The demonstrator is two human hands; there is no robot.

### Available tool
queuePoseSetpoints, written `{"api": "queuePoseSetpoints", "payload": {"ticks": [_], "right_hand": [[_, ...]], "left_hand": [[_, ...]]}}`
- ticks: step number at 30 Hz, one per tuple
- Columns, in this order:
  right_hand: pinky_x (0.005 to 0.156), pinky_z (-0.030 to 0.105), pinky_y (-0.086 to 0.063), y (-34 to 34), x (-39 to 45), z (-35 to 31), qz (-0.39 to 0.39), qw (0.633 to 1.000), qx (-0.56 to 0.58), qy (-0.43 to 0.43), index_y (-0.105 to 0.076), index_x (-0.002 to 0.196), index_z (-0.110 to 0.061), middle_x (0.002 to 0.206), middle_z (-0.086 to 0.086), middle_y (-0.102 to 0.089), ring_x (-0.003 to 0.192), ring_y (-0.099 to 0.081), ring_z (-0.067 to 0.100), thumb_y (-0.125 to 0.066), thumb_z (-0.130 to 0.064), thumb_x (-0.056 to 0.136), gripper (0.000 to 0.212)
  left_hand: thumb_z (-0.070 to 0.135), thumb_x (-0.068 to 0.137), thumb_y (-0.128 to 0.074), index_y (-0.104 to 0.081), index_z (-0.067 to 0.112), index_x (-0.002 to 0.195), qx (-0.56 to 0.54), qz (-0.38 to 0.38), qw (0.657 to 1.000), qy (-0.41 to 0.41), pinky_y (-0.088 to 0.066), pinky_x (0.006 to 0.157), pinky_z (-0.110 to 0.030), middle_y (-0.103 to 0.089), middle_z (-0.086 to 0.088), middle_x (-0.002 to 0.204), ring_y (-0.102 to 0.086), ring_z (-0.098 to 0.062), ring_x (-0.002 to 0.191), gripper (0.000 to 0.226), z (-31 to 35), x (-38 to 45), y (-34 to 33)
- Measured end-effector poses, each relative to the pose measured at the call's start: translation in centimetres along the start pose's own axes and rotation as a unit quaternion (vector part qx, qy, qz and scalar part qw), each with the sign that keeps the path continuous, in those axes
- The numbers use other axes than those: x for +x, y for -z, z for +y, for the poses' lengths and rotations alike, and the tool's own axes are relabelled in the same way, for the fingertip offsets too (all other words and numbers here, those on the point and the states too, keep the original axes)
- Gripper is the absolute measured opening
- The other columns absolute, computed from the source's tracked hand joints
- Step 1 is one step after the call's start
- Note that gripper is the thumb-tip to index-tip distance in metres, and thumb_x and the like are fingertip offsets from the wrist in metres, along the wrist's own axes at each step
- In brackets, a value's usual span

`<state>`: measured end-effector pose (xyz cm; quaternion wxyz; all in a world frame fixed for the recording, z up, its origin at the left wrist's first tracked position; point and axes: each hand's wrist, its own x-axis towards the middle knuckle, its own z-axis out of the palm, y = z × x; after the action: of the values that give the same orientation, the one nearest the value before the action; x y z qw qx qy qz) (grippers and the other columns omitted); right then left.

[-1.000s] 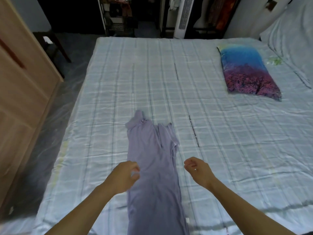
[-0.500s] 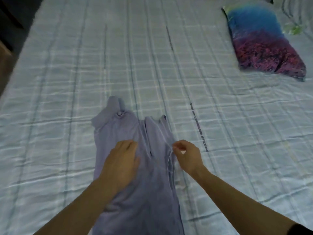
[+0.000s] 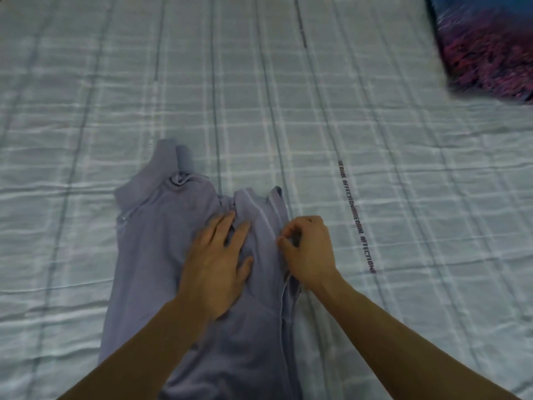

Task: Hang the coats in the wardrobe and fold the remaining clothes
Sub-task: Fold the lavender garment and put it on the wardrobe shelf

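Head view: nearest the camera, two bare forearms are seen reaching forward over a lavender garment (image 3: 150,255) that is laid lengthwise on the bed (image 3: 403,197). The garment's lower part runs out of the frame at the bottom edge; its upper part ends in a narrow strap-like tip on the left and folded edges with pale seams on the right. The cloth is plain, thin and lightly creased, with a small bunched knot near the base of the left tip.

The left hand (image 3: 215,267) is laid flat on the middle of the garment, palm down, its fingers straight and slightly spread, pressed onto the fabric. The right hand (image 3: 310,249) is placed just beside it at the garment's right edge, its fingers curled inward with thumb and fingertips brought together on the seam there; the edge appears to be pinched, though the exact grip is blurred.

Beyond the hands, the bed is covered by a pale blue-grey checked sheet with darker stripes running away from the camera. A line of dark lettering, printed twice along one stripe, is seen to the right of the right hand. At the far right corner, a pillow (image 3: 487,47) patterned in blue, purple and pink rests on the sheet, well apart from the garment and cut off by the frame.
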<state>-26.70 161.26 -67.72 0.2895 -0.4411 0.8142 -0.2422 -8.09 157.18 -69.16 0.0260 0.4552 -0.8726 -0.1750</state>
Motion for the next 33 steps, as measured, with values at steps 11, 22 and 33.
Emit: {"api": "queuePoseSetpoints", "payload": {"ticks": [11, 22, 33], "right_hand": [[0.06, 0.014, -0.043, 1.4, 1.8, 0.0, -0.039, 0.997, 0.036, -0.053, -0.049, 0.12, -0.02, 0.092, -0.01, -0.062, 0.08, -0.062, 0.007, -0.075, -0.047, 0.079, 0.055], [0.049, 0.016, -0.038, 1.0, 2.6, 0.2, -0.061, 0.983, 0.165, -0.049, -0.055, 0.073, -0.01, 0.061, -0.006, -0.053, 0.048, -0.047, 0.0, -0.068, -0.026, 0.089, 0.025], [0.064, 0.039, -0.061, 2.8, 1.8, 2.0, -0.056, 0.978, 0.124, -0.156, -0.067, 0.087, -0.005, 0.08, 0.008, -0.073, 0.073, -0.071, 0.024, -0.088, -0.034, 0.068, 0.04]], "left_hand": [[0.045, 0.095, -0.036, -0.051, 0.007, 0.142, 0.031, 0.017, 0.999, -0.006, -0.039, 0.11, -0.049, -0.049, -0.017, 0.146, -0.048, -0.036, 0.133, 0.062, 1.2, 1.1, -0.8], [0.038, 0.101, -0.036, -0.05, 0.012, 0.144, 0.015, 0.083, 0.996, -0.023, -0.035, 0.112, -0.055, -0.046, -0.012, 0.151, -0.041, -0.033, 0.139, 0.052, 1.6, 0.8, -1.0], [0.066, 0.092, 0.005, 0.017, 0.029, 0.156, 0.072, -0.065, 0.995, 0.029, 0.005, 0.122, -0.053, 0.024, 0.0, 0.163, 0.024, -0.023, 0.15, 0.074, 2.3, 0.7, -3.2]]}}
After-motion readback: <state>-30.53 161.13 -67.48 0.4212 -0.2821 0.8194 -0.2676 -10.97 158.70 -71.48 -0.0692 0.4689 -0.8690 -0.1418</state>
